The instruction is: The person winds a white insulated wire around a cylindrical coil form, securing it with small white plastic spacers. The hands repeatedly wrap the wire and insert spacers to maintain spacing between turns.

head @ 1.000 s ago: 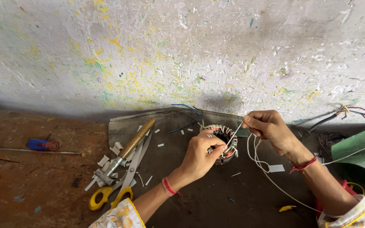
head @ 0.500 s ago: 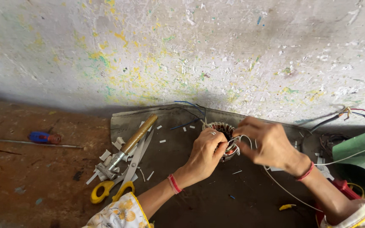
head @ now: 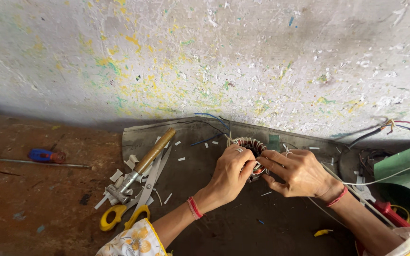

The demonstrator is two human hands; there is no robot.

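Wound coil ring [head: 248, 148] flat on dark mat [head: 224, 223], near wall. Left hand [head: 229, 173] clasping ring's near-left rim; right hand [head: 299, 173] pinching white wire [head: 385, 178] at ring's right edge. Both touching, wire trailing rightward.

Two hands, the left hand [head: 231, 173] and the right hand [head: 300, 173], meet on one wound coil [head: 248, 144]. One pair of scissors [head: 136, 201], one hammer [head: 141, 166], one screwdriver [head: 46, 156], many white scraps [head: 119, 175].
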